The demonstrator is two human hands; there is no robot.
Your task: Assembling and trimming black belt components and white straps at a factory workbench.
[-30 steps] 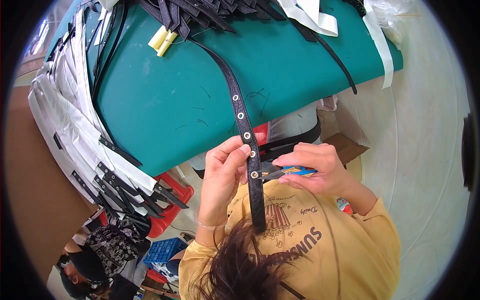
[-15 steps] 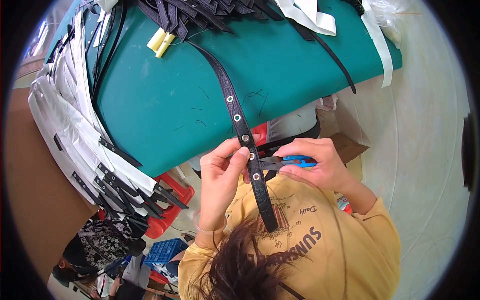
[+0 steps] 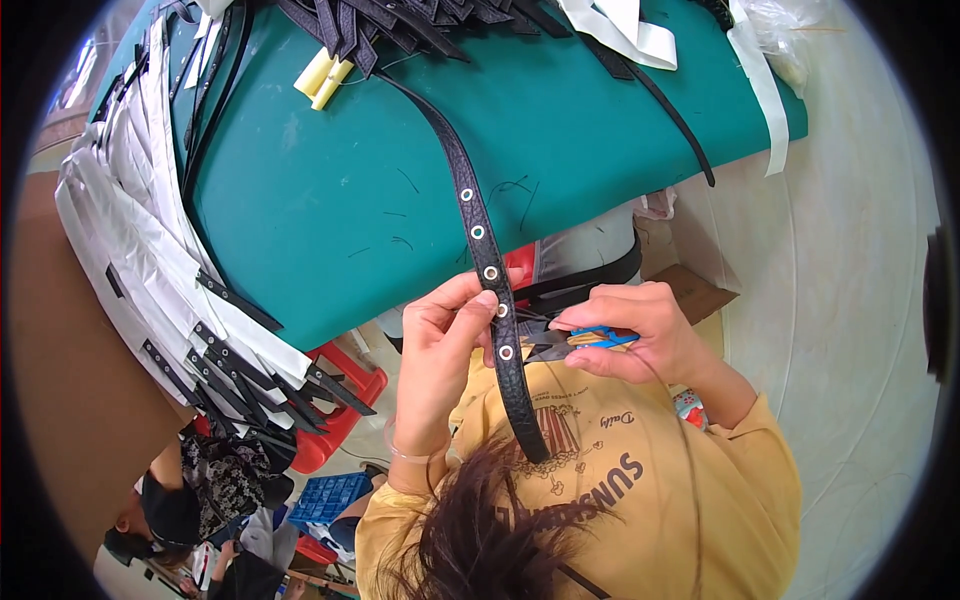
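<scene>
My left hand [image 3: 437, 335] pinches a black leather belt strap [image 3: 512, 385] between thumb and fingers, near the middle of its row of silver eyelets. The strap's end hangs down in front of my yellow shirt, while its other part runs up onto the green table. In my right hand [image 3: 650, 335] is a pair of small thread snips [image 3: 598, 338] with blue handles. Their grey blades are spread and point left at the strap's right edge, close to the lowest eyelet. The blade tips are partly hidden by the strap, so whether they touch it I cannot tell.
The green padded table [image 3: 310, 210] carries a heap of black straps [image 3: 400, 25], yellow tubes [image 3: 322, 80] and loose thread bits. White-wrapped straps [image 3: 150, 230] hang over its left side. A red stool [image 3: 345, 415] and blue crate [image 3: 330, 497] stand below; another person [image 3: 215, 480] sits lower left.
The snips' blades have spread wider, and the right hand has shifted slightly right and down. The strap's lower end has swung a little left. My left hand keeps its pinch.
</scene>
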